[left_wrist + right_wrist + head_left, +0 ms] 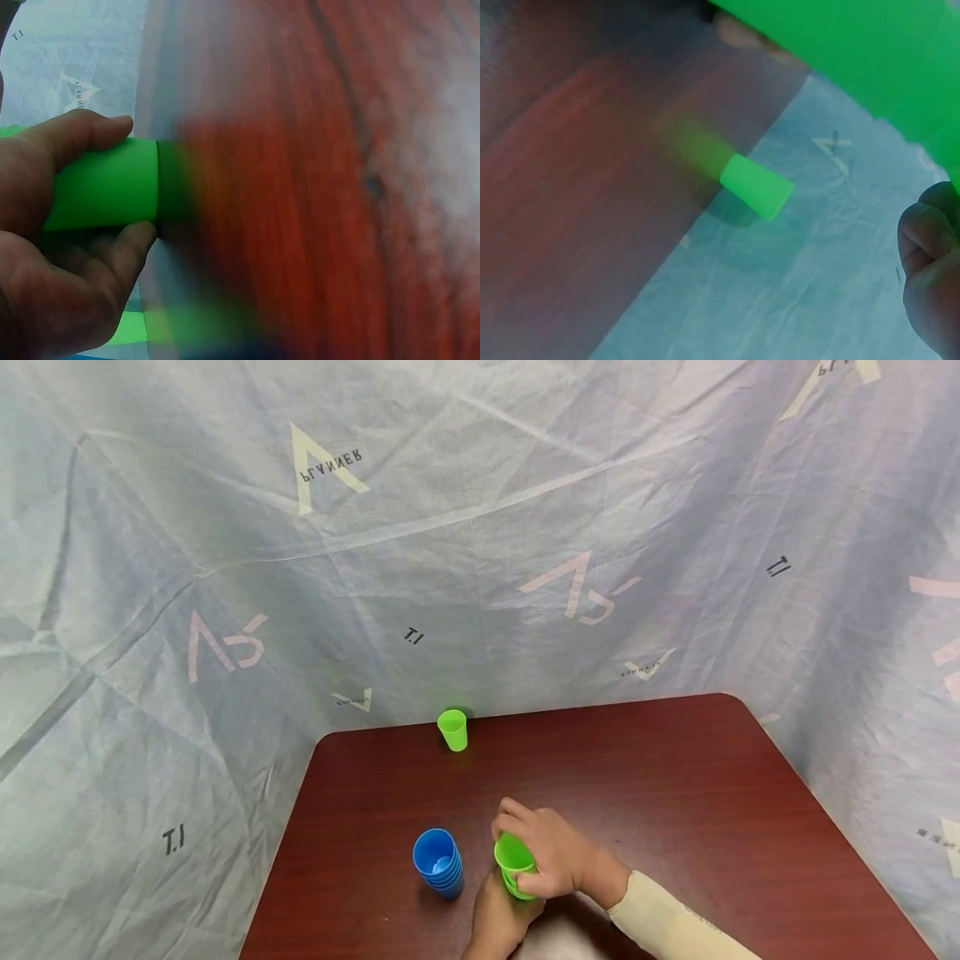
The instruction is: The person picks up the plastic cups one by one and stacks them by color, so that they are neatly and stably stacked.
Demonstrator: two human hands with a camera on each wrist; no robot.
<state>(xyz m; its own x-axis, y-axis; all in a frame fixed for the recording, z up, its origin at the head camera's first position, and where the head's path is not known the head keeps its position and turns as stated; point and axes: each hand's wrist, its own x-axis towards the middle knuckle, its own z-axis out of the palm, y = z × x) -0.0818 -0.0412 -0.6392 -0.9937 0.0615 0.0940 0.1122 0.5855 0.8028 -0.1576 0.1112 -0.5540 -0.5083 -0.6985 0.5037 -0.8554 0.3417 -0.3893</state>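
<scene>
Near the table's front edge, a stack of green cups (514, 853) is between both hands. My left hand (501, 917) grips the stack low down. In the left wrist view its fingers and thumb curl round a green cup (109, 191). From the right, my right hand (553, 850) holds the upper part at the rim, its thumb on the near side and its fingers on the far side. The right wrist view shows the green wall of the cups (877, 60) up close. Just left of the hands stands a stack of blue cups (438, 863), open ends up.
A single green cup (453, 732) stands upright at the table's back edge, left of the middle; the right wrist view shows this cup (757, 187) too. The dark red table (637, 777) meets a grey printed cloth (480, 527) behind and at the sides.
</scene>
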